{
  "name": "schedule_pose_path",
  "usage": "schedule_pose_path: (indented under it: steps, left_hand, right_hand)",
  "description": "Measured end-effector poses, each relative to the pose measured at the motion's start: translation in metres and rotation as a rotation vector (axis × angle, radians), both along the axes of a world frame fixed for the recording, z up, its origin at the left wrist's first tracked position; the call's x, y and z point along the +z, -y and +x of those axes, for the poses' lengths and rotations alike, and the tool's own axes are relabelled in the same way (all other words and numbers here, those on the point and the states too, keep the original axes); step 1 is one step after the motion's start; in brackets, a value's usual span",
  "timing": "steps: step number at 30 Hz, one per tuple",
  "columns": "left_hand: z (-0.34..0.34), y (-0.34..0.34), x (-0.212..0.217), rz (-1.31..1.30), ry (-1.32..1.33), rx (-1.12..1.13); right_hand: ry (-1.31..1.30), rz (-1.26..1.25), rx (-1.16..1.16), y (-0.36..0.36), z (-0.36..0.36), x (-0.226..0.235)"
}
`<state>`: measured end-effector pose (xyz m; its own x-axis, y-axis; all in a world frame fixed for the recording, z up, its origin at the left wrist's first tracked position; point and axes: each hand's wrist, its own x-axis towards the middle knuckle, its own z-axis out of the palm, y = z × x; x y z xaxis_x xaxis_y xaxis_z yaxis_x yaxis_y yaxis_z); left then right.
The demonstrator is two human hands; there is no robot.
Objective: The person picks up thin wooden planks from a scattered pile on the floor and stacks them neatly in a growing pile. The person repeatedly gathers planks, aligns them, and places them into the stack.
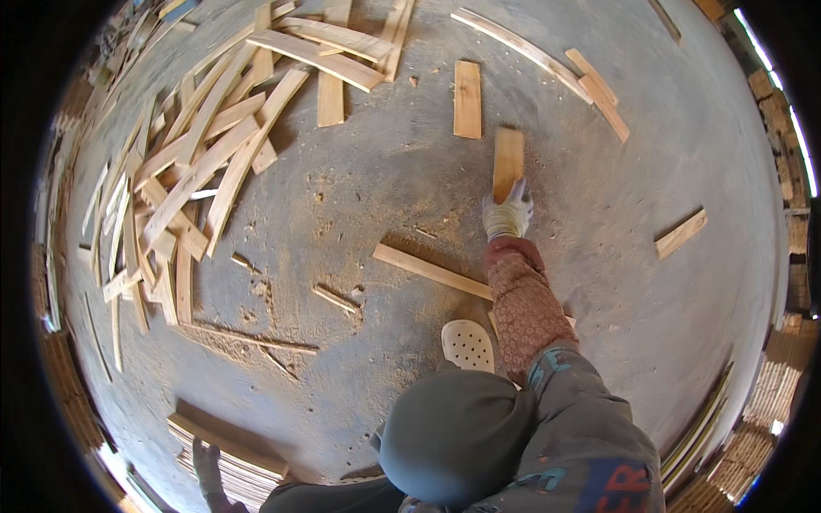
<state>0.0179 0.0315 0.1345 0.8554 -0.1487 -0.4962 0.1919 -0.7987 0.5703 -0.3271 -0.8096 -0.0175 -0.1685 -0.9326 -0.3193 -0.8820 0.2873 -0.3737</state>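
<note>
A gloved right hand (510,212) holds a short wooden board (509,154) by its near end.
The fingers are closed on the board, out over the gray floor (590,248), near another flat board (467,98). A cream clog (468,344) with holes is nearer the body. A messy pile of boards (205,162) lies to the left. The gloved left hand (206,468) is at a neat stack of boards (244,480); I can't tell if its fingers grip.
</note>
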Motion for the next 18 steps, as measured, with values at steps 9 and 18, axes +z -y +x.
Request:
schedule_pose_path:
  steps: [9,18]
  left_hand:
    - [0.015,0.443,-0.026,-0.021,-0.066,-0.447]
    - [-0.078,0.617,-0.039,0.171,-0.060,-1.020]
  right_hand:
    - [0.095,-0.116,0.144,0.175,0.089,-0.001]
    - [-0.086,-0.084,0.445,0.228,0.075,-0.006]
